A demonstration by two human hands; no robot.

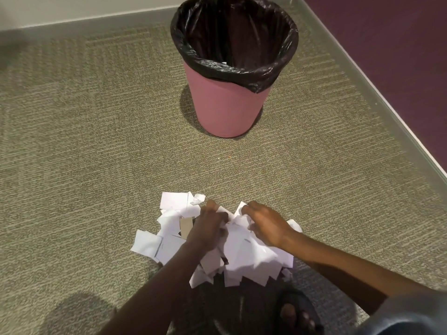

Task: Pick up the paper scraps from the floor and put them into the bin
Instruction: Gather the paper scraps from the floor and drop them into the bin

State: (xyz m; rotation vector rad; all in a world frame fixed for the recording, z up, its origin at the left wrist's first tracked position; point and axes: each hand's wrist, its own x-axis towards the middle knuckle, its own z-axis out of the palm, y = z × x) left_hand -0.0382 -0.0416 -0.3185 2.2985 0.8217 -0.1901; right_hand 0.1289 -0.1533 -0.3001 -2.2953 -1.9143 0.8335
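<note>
A heap of white paper scraps (246, 252) lies on the carpet in the lower middle of the head view. My left hand (208, 226) reaches into the heap from the left, its fingers curled down among the scraps. My right hand (263, 223) sits on the heap's right side with its fingers bent over the paper. Both hands look to be gathering scraps between them. A pink bin (227, 110) lined with a black bag (278, 71) stands upright farther ahead, apart from the heap. One small white scrap shows inside it.
Olive-green carpet (96, 141) covers the floor. A pale skirting edge (377, 97) runs diagonally on the right, with a purple surface (399, 44) beyond it. A white wall base (72, 18) crosses the top left. My foot in a dark sandal (297, 313) is just below the heap.
</note>
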